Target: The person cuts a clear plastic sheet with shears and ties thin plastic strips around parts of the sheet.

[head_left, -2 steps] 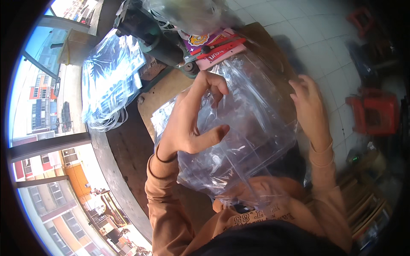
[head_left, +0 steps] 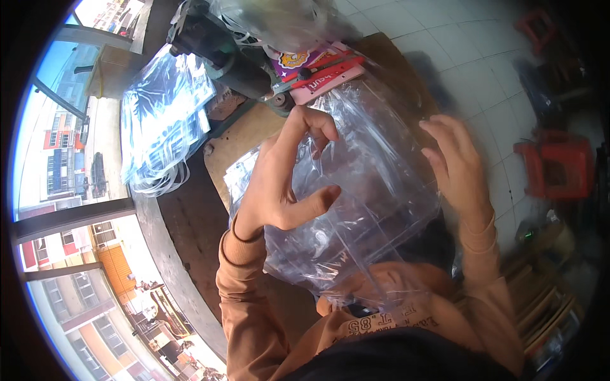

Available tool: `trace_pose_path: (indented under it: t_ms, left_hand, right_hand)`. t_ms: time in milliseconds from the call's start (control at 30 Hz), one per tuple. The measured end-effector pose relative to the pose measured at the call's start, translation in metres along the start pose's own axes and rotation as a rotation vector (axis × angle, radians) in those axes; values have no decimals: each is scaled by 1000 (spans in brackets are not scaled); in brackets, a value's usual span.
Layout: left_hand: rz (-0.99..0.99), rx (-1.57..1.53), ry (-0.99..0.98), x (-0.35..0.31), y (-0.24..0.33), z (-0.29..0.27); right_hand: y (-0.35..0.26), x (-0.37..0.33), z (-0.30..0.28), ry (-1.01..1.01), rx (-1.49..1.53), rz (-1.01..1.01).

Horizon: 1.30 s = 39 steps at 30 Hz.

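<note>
A heap of clear plastic bags or sheets (head_left: 362, 184) spreads over the table's near side and hangs toward my lap. Over its left part is my left hand (head_left: 279, 174), thumb and curled fingers wide apart, with nothing gripped between them. My right hand (head_left: 459, 166) hovers beyond the heap's right edge, its fingers loosely bent and apart, holding nothing. Whether the left fingertips touch the plastic, I cannot tell. Past the heap, a long red tool with a black knob (head_left: 327, 71) lies over a pink and purple printed packet (head_left: 295, 58).
A dark green machine (head_left: 235, 66) stands at the table's far left. Left of it lies a pile of clear plastic bags with white cords (head_left: 166, 120). More clear plastic (head_left: 279, 22) is bunched at the back. A red stool (head_left: 558, 166) stands on the tiled floor to the right.
My right hand has shifted slightly left, and its thumb and fingers are spread a little more. The left hand and the plastic look nearly the same.
</note>
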<state>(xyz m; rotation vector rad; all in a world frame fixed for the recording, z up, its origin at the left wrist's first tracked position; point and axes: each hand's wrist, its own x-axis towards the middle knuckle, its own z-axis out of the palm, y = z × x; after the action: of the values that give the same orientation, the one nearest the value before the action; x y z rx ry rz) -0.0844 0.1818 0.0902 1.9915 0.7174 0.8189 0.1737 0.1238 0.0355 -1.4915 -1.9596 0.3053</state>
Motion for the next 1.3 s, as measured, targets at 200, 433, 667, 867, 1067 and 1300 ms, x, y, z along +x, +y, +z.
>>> trace_pose_path:
  t_ms: [200, 433, 667, 867, 1067, 1300]
  left_hand:
    - [58, 137, 50, 4, -1, 6]
    - [276, 391, 231, 3, 5, 11]
    - [731, 958, -120, -39, 29, 54]
    - [567, 1016, -165, -52, 22, 55]
    - [614, 881, -21, -78, 0, 62]
    - [661, 842, -3, -77, 3, 65]
  right_hand:
    - [-39, -6, 14, -42, 447, -508]
    - [-48, -4, 13, 74, 385, -572]
    - [-49, -3, 12, 41, 346, -585]
    - [-43, -3, 16, 8, 330, -575]
    - [-33, -13, 27, -206, 459, -242]
    - [-35, -26, 41, -71, 432, -383]
